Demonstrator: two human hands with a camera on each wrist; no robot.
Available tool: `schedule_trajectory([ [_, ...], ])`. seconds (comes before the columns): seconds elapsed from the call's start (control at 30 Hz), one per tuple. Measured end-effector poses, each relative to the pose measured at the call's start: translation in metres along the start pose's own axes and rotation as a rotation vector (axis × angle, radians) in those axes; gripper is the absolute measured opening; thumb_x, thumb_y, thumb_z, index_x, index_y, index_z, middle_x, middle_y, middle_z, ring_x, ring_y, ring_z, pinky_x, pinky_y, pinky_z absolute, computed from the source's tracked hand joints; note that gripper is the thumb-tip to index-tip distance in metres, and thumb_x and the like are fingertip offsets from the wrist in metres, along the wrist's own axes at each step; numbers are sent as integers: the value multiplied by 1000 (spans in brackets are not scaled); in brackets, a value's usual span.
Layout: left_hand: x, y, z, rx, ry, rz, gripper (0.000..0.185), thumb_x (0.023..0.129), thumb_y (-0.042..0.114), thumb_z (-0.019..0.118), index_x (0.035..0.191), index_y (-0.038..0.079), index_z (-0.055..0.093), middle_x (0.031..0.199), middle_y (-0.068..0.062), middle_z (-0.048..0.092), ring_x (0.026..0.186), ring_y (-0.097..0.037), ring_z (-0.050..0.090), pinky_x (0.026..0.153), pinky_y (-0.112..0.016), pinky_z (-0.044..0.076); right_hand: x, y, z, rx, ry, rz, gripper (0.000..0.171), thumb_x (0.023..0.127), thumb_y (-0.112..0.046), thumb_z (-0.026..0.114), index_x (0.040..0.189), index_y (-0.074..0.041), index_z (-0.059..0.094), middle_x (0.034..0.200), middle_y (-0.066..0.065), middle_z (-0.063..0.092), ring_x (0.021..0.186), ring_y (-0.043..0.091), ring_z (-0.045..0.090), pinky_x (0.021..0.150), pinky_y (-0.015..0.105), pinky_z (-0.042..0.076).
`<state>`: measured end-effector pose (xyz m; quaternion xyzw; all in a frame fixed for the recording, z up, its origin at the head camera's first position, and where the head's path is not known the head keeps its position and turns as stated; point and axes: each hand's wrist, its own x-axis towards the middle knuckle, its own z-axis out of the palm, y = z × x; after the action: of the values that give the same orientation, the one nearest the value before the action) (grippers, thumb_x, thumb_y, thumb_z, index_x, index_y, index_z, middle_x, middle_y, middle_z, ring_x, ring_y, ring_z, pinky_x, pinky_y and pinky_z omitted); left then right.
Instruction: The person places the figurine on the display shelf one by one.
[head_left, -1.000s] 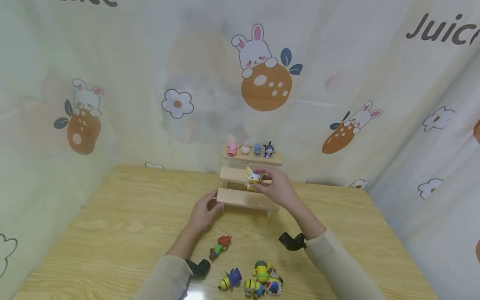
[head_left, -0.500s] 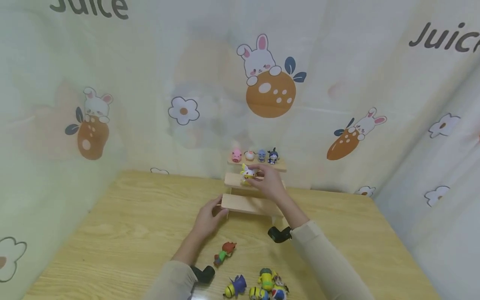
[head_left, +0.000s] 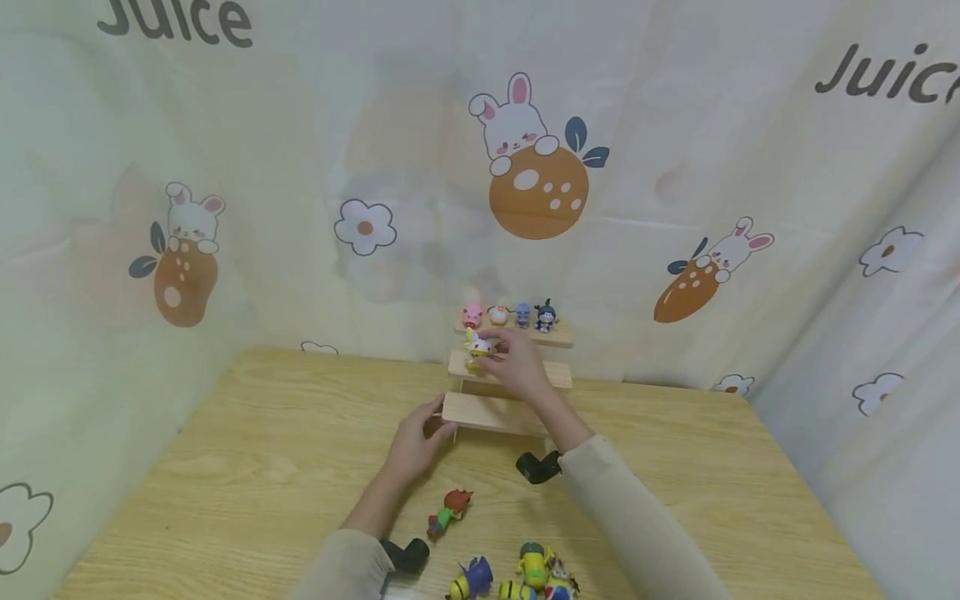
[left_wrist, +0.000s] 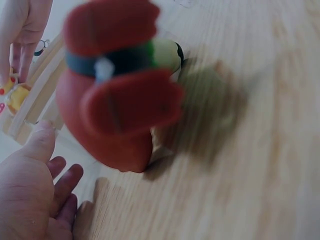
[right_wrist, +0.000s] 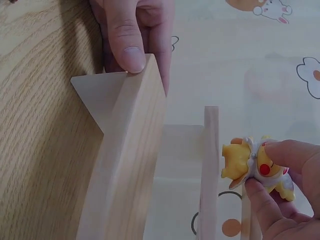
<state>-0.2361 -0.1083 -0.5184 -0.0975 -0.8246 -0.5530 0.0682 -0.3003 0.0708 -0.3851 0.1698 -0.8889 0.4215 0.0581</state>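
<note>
**A:** So where's the little yellow and white toy figure [head_left: 477, 345] at now? The right hand [head_left: 516, 367] has it pinched between thumb and fingertips [right_wrist: 292, 155], over the left end of the middle step of the pale wooden three-step display shelf [head_left: 510, 414]. A second ago it was further right and a bit lower, more over the middle of that step, so it's drifted left and up towards the far side.

**B:** Yep, and from the right wrist view I can't tell whether it's actually touching the wood or just held above it. Left hand [head_left: 416, 437]?

**A:** Hasn't budged. Thumb pressed on the near left corner of the bottom step, other fingers curled round the end of the board, same as before.

**B:** Top step has the four tiny figures, same row: pink pig figure [head_left: 472, 315], white round figure [head_left: 498, 314], blue-grey figure [head_left: 522, 313], dark blue and black figure [head_left: 545, 316].

**A:** On the light wood-grain counter [head_left: 225, 467], the red and green fox-like figure [head_left: 450, 510] lies just near of the left hand, and the cluster of yellow and blue minion figures [head_left: 517, 575] sits at the near edge. The head camera has tipped up a little, so that bunch is lower in view than it was.
</note>
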Motion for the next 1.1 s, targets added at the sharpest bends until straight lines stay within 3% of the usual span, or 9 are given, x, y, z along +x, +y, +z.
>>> schedule_trajectory([
  [0.63,-2,-1,0,25,2,11,67,90,41,60,145,9,38,139,-11,52,112,-22,60,99,-41,48,6,3,5,41,-38,27,42,84,-13,73,124,-12,60,130,10,53,108,27,61,87,32,55],
  [1.1,-1,-2,1,38,13,16,66,90,42,60,145,11,40,137,-10,54,110,-21,61,99,-40,48,4,3,3,122,-25,22,60,80,-8,75,134,-15,49,127,13,55,110,29,61,90,33,54],
])
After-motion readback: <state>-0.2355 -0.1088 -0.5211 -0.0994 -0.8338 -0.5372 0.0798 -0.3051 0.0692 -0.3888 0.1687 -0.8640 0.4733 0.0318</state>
